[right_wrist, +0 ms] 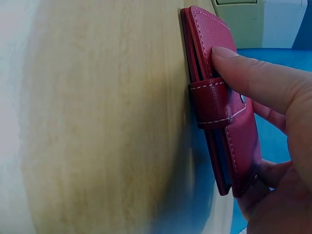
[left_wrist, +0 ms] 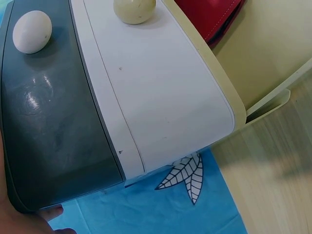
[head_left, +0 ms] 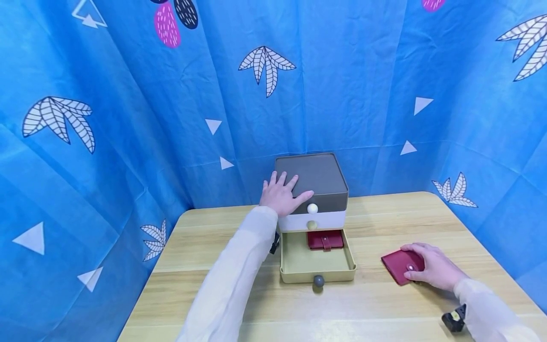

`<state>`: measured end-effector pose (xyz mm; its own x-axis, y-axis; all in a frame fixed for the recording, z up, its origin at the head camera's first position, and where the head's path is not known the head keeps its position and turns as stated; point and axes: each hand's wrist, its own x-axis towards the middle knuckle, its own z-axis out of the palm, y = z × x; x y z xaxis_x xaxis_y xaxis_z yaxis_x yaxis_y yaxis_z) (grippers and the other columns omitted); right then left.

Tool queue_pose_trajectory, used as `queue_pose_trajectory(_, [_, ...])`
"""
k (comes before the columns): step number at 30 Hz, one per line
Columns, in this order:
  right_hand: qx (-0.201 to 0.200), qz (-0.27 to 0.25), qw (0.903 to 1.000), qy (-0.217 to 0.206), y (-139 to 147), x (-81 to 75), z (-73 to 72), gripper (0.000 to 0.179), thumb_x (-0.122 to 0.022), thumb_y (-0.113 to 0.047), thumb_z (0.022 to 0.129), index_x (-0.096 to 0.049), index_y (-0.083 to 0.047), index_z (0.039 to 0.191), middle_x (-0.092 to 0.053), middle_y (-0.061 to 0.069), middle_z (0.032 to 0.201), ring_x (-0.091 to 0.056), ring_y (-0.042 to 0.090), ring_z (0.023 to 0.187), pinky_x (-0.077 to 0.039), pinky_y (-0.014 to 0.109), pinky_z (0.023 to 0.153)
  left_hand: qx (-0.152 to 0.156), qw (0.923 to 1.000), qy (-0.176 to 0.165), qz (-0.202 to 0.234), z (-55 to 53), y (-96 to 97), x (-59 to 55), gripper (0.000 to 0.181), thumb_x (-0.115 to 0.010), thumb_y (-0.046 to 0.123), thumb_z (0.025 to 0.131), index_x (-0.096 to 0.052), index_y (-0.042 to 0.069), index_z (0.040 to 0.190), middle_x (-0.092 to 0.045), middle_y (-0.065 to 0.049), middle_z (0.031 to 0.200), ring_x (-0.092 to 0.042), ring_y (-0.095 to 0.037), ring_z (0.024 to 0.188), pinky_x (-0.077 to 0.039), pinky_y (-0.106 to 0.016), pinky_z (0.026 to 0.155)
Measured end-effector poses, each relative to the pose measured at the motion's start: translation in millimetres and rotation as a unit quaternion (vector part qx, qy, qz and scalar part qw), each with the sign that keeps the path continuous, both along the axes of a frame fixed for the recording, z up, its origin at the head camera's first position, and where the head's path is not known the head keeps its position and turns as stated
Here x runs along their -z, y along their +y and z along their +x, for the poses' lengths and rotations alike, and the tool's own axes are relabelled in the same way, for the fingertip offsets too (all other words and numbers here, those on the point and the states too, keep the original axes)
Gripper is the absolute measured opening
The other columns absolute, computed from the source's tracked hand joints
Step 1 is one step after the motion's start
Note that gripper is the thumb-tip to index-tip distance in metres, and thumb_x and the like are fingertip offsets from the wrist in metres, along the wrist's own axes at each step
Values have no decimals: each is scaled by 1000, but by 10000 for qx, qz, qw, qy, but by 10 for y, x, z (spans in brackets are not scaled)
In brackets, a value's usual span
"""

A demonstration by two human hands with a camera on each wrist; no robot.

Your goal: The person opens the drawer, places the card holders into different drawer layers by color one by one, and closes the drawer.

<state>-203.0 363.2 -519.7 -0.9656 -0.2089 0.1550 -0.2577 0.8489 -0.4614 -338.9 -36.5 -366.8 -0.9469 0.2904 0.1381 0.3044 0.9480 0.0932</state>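
Note:
A small desktop drawer unit (head_left: 312, 173) has a dark grey top tier and a white tier below. Its bottom beige drawer (head_left: 295, 274) is pulled out, and one red wallet (head_left: 325, 240) with a strap lies at its back right. My left hand (head_left: 279, 194) rests with spread fingers on the unit's top left front corner. On the table to the right, a second red wallet (head_left: 399, 266) with a snap strap lies under my right hand (head_left: 436, 267). Thumb and fingers grip this wallet (right_wrist: 214, 107) across its sides; some fingertips are hidden behind it.
A wooden table (head_left: 367, 308) carries everything. Blue patterned cloth (head_left: 333, 85) hangs behind and along both sides. Round knobs stick out from the fronts: a white knob (head_left: 312, 208), a cream knob (head_left: 312, 225) and a dark grey knob (head_left: 318, 281).

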Motion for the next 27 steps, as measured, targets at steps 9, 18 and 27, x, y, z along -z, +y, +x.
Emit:
queue_pose_trajectory(9, [38, -252, 9996, 79, -21, 27, 25, 73, -76, -47, 61, -52, -13, 120, -43, 12, 111, -48, 26, 89, -42, 40, 69, -16, 10000, -1, -11, -1, 1, -1, 89, -10, 84, 67, -22, 34, 140, -17, -6, 146, -1, -32, 133, -8, -54, 102])
queue_pose_trajectory(18, [183, -329, 9993, -62, 2, 50, 38, 77, -74, -50, 62, -49, -13, 125, -51, 12, 99, -46, 20, 78, -40, 29, 58, -53, 10000, 10, -5, -21, 3, 21, 91, -9, 85, 66, -23, 34, 140, -18, -5, 146, -2, -32, 133, -8, -54, 102])
queue_pose_trajectory(27, [-14, -684, 9974, -218, -16, 134, 37, 76, -74, -45, 64, -46, -17, 129, -48, 7, 89, -45, 17, 75, -40, 25, 56, -65, 10000, 17, -56, -48, 14, 50, 92, -7, 85, 65, -21, 35, 140, -17, -4, 146, -1, -32, 133, -8, -54, 102])
